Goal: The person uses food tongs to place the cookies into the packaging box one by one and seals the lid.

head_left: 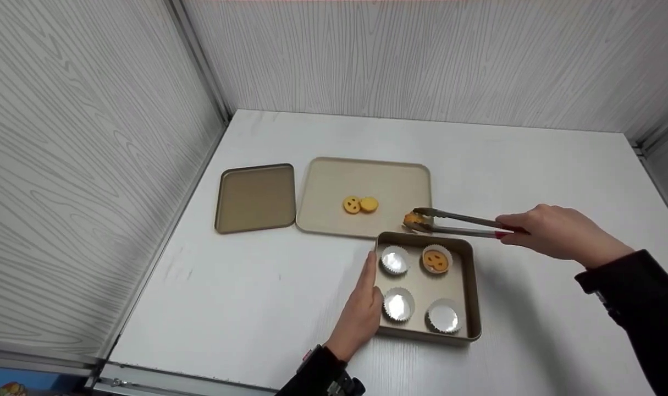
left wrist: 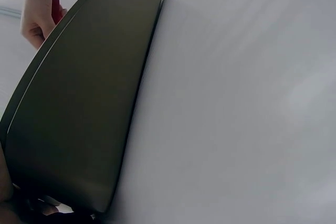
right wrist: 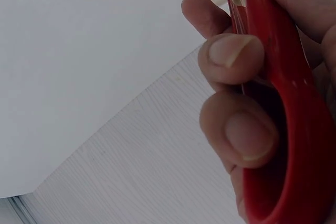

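My right hand (head_left: 553, 231) grips red-handled metal tongs (head_left: 460, 217), fingers curled round the handle (right wrist: 294, 114). The tong tips hold a small orange-yellow cake (head_left: 413, 219), partly hidden by them, over the near right corner of the beige tray (head_left: 334, 170). On that tray lie two small round yellow cakes, one with dark marks (head_left: 352, 205) and one plain (head_left: 369, 204). My left hand (head_left: 358, 313) rests along the left wall of a deep square pan (head_left: 470, 291), fingers straight. Inside are silvery cups, one (head_left: 395, 259) at the far left; the far right cup holds a marked cake (head_left: 436, 260).
A smaller brown tray (head_left: 257, 198) lies left of the beige one. All stand on a white table (head_left: 246, 286) with grey wood-grain panels (head_left: 394, 60) behind and at the left. The deep pan sits close in front of the beige tray's near edge.
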Available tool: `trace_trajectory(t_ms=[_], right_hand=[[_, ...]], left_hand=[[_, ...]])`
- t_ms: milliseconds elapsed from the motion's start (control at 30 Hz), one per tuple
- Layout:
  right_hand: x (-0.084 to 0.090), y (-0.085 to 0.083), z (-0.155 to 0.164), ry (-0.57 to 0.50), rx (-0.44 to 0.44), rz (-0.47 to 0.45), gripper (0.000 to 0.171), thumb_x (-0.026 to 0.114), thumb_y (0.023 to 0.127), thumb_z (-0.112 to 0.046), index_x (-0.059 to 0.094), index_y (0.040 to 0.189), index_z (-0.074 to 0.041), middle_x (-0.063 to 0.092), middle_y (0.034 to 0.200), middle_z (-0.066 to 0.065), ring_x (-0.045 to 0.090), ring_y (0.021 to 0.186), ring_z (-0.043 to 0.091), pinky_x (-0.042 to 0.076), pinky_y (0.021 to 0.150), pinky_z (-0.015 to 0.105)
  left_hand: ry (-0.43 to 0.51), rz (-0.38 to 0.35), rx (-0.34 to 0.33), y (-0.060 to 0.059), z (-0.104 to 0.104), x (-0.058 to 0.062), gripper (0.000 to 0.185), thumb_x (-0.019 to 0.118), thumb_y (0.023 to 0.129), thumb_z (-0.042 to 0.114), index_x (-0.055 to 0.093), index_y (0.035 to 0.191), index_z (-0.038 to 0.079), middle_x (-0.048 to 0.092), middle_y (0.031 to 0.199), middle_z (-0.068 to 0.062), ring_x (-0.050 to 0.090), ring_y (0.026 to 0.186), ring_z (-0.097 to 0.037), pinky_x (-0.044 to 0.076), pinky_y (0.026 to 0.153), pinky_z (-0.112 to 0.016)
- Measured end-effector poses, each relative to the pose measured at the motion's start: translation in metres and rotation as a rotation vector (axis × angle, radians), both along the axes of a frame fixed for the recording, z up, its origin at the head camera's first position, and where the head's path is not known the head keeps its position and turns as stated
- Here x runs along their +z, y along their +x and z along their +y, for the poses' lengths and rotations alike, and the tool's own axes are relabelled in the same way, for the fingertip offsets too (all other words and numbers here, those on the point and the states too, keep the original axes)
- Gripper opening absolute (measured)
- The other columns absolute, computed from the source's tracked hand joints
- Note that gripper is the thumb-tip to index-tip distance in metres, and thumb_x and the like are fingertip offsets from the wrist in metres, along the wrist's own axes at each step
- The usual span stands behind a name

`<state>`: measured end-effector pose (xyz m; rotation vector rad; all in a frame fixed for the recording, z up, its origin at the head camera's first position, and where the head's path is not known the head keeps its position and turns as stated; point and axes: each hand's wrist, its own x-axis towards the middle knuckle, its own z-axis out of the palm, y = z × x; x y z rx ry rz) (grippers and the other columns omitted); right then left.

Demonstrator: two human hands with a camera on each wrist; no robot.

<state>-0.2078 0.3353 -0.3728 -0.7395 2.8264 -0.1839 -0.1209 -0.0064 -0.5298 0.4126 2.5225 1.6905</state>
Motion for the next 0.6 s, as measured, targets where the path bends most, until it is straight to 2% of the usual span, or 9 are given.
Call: trace_trajectory(t_ms=[267,600], right_hand=[[-0.006,0.001,0.002,-0.026,-0.011,-0.027,0.016,0.068,0.098,-0.023,0.060,0.088,-0.032,0.052,0.066,-0.018,0.038,0.055,0.003,0.031,0.051,0.024],[-0.014,0.006,0.004,-0.042,-0.008,-0.003,0.017,0.066,0.100,-0.021,0.058,0.088,-0.029,0.054,0.070,-0.020,0.041,0.057,0.003,0.034,0.053,0.024]], left_hand=[[-0.007,-0.002,0.001,0.001,0.000,0.001,0.064,0.031,0.104,0.002,0.007,0.163,0.000,0.011,0.170,-0.017,0.014,0.156,-0.029,0.013,0.128,-0.045],[-0.023,0.017,0.006,0.001,0.000,0.002,0.064,0.031,0.103,0.002,0.009,0.163,-0.001,0.013,0.170,-0.016,0.016,0.156,-0.028,0.015,0.128,-0.043]])
